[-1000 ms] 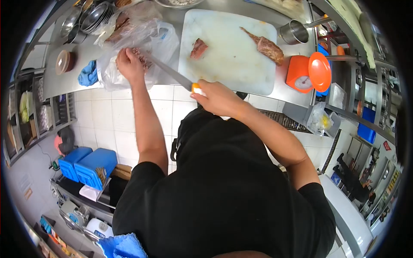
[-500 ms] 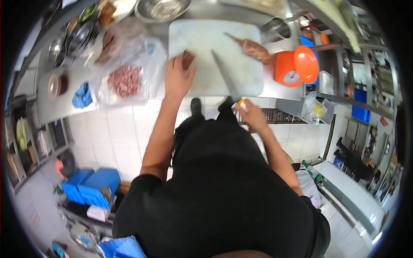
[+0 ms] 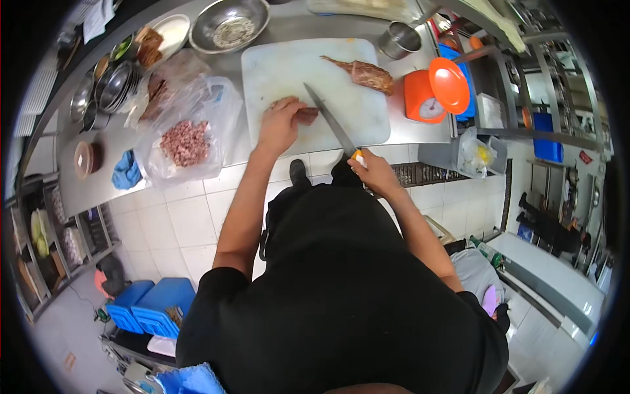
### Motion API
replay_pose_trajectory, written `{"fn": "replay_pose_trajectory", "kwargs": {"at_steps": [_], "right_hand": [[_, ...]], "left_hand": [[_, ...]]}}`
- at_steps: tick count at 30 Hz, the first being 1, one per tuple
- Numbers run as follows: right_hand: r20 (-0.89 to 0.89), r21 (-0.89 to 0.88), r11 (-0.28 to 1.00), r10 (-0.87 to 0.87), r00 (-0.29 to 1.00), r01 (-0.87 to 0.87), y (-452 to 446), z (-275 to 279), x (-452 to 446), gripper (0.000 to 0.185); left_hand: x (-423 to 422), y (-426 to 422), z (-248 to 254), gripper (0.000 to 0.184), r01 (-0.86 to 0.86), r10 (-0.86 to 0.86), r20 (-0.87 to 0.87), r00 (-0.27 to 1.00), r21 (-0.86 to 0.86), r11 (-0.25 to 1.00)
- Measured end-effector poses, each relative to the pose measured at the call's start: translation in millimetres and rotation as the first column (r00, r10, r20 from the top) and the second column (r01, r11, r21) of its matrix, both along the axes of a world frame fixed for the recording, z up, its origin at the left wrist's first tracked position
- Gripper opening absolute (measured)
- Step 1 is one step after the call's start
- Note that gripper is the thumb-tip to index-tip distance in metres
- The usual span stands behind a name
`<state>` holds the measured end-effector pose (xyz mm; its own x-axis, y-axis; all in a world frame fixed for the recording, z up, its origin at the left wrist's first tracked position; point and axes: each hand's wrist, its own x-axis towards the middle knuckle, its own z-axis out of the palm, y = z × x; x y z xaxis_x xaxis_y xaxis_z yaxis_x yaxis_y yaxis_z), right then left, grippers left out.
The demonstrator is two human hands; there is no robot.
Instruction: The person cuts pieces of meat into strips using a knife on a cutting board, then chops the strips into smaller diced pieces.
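My left hand (image 3: 279, 126) is closed on a small dark-brown piece of meat (image 3: 306, 116) at the front of the white cutting board (image 3: 272, 72). In my right hand (image 3: 376, 172) is the yellow handle of a long kitchen knife (image 3: 330, 119). The blade slants across the board, its tip pointing away from me and left, just right of the held piece. A larger browned piece of meat (image 3: 371, 77) with a thin tail lies at the board's far right, apart from both hands.
Diced meat (image 3: 185, 143) sits on a clear plastic bag (image 3: 225, 108) to the left, beside a blue cloth (image 3: 126, 171). An orange scale (image 3: 423, 98) stands right of the board. Behind are a steel bowl (image 3: 252, 36) and a steel pot (image 3: 399, 41).
My left hand has brought the small piece of meat rightward and nearer to me, closer to the blade. The knife stays in my right hand. The view has shifted slightly.
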<state>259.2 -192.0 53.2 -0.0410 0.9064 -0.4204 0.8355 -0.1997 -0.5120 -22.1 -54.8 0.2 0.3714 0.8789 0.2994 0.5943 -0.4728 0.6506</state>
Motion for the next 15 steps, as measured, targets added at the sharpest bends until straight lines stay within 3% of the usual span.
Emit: {"fn": "replay_pose_trajectory", "kwargs": {"at_steps": [4, 5, 8, 14, 15], "right_hand": [[0.053, 0.058, 0.995, 0.073, 0.996, -0.076, -3, 4, 3, 0.049], [0.058, 0.06, 0.994, 0.093, 0.994, -0.096, -4, 10, 1, 0.048], [0.106, 0.111, 0.983, 0.133, 0.985, -0.145, -12, 10, 4, 0.046], [0.144, 0.08, 0.992, 0.086, 0.986, -0.098, -8, 31, 2, 0.044], [0.135, 0.078, 0.991, 0.1, 0.986, -0.111, -7, 37, 1, 0.044]], "left_hand": [[6, -10, 16, 0.038, -0.387, 0.382, -0.077, 0.921, -0.062, 0.92], [5, -11, 11, 0.038, -0.407, 0.402, -0.064, 0.913, -0.079, 0.91], [6, -16, 6, 0.039, -0.294, 0.396, 0.157, 0.905, -0.444, 0.847], [4, -19, 1, 0.042, -0.247, 0.251, 0.041, 0.967, -0.078, 0.966], [2, -18, 2, 0.043, -0.211, 0.217, 0.036, 0.976, -0.122, 0.97]]}}
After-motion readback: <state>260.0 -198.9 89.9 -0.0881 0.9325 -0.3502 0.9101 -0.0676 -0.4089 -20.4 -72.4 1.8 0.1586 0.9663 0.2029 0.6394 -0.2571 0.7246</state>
